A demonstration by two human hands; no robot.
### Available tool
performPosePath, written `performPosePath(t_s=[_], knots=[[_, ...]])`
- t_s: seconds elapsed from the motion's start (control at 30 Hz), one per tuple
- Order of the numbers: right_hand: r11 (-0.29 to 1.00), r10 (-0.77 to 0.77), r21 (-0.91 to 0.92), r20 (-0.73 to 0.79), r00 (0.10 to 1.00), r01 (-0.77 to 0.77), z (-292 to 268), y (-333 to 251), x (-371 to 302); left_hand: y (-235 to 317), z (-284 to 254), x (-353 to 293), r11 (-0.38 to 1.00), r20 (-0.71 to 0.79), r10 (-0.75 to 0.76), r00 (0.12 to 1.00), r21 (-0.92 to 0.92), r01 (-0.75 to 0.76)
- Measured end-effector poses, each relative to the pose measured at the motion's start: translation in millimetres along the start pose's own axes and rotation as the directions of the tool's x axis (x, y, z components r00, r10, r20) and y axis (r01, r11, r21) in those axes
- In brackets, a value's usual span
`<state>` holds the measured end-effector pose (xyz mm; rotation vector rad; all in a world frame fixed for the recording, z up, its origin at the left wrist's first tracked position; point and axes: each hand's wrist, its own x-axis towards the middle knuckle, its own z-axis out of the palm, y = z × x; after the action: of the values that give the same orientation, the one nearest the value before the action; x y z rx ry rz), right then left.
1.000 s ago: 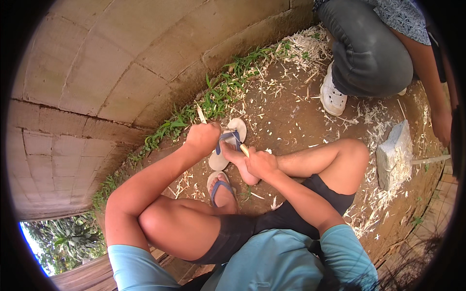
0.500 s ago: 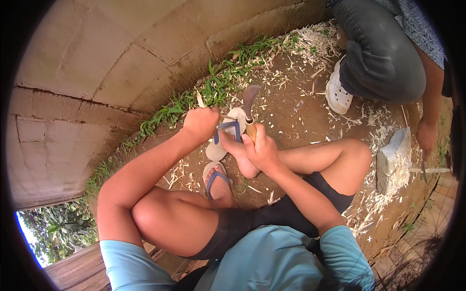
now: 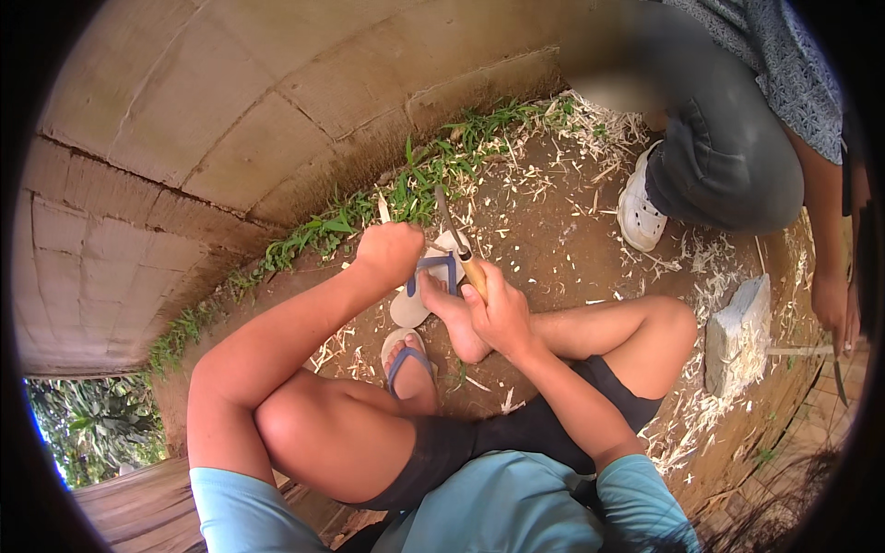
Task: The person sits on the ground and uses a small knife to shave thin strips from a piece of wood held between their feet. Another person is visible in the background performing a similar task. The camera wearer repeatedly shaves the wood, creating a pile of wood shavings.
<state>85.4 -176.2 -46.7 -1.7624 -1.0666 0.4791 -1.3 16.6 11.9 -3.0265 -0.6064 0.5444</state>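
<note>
My left hand [image 3: 391,252] is closed in a fist around a pale wooden stick [image 3: 383,208]. One end of the stick pokes out above the fist, and a short piece shows on its right side. In my right hand [image 3: 502,311] is a knife [image 3: 474,274], gripped by its wooden handle. The dark blade points up and to the left, seen nearly edge-on, apart from the visible stick end. Below the hands are my feet, one in a sandal [image 3: 410,358] with a blue strap; the other foot is bare beside a second sandal [image 3: 408,310].
A block wall [image 3: 277,120] rises ahead and left, with grass [image 3: 323,221] along its foot. Wood shavings [image 3: 604,124] litter the brown soil. At right, a co-worker [image 3: 728,147] squats, a hand [image 3: 834,309] holding a blade near a pale stick beside a stone block [image 3: 737,336].
The knife blade has swung left and turned from its broad side to nearly edge-on. My left fist stays closed on the stick. The whole view has shifted slightly.
</note>
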Motion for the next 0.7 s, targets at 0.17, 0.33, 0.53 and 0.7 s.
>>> performPosePath(t_s=[0.17,0.33,0.53,0.7], knots=[[0.988,0.068,0.141,-0.031,0.997,-0.063,3.4,4.9,-11.9,1.7,-4.2,-1.6,0.992,-0.048,-0.115,0.992,-0.066,0.111],[0.917,0.394,-0.229,0.382,0.836,-0.327,27.8,53.3,-10.6,-8.9,-3.1,-1.0,0.979,-0.019,-0.168,0.986,-0.12,0.165],[0.919,0.395,-0.149,0.361,0.845,-0.365,37.4,62.3,-7.2,-4.8,-0.2,2.8,0.975,-0.02,-0.194,0.981,-0.118,0.19],[0.885,0.465,-0.242,0.43,0.774,-0.397,26.5,60.2,-5.7,2.0,-10.8,0.8,0.954,0.005,-0.251,0.968,-0.167,0.249]])
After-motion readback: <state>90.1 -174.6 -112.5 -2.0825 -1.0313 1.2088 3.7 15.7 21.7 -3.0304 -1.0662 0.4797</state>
